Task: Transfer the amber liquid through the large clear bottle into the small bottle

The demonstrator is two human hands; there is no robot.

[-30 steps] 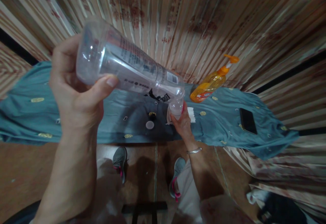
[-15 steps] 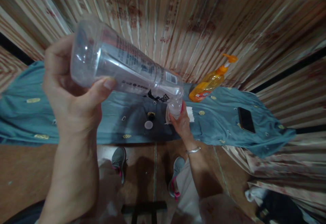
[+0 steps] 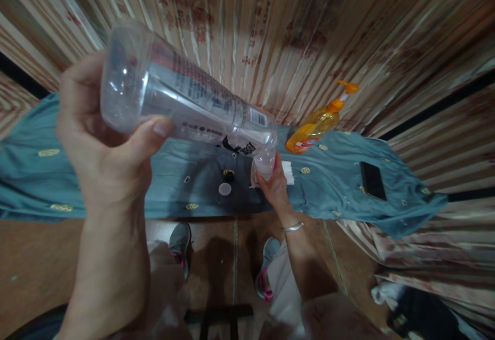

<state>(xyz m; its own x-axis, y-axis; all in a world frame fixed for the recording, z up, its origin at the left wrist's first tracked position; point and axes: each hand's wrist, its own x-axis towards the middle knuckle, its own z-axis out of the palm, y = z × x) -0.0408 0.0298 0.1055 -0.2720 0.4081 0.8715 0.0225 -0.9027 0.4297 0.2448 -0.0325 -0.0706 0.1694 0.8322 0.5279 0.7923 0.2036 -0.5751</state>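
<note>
My left hand point(image 3: 104, 123) is wrapped around the base of a large clear plastic bottle point(image 3: 193, 97) with printed text and a barcode. The bottle lies tilted in the air, its neck end lower and to the right. At that end is my right hand point(image 3: 274, 181), its fingers closed beside the neck. What they grip is mostly hidden behind the bottle; only a bit of pinkish edge shows. On the cloth below lie a white round disc point(image 3: 225, 189) and a small black cap-like piece point(image 3: 229, 176). White tissue point(image 3: 288, 173) shows behind my right hand.
An orange pump bottle point(image 3: 313, 131) stands on the teal cloth point(image 3: 328, 175) right of my hands. Farther right lies a black phone point(image 3: 373, 180). Pleated curtains point(image 3: 240, 30) hang behind the table. A dark bag-like item point(image 3: 421, 314) rests on the floor at lower right.
The large bottle and my left hand have shifted slightly left. My right hand stays at the neck end, and the things on the cloth look the same.
</note>
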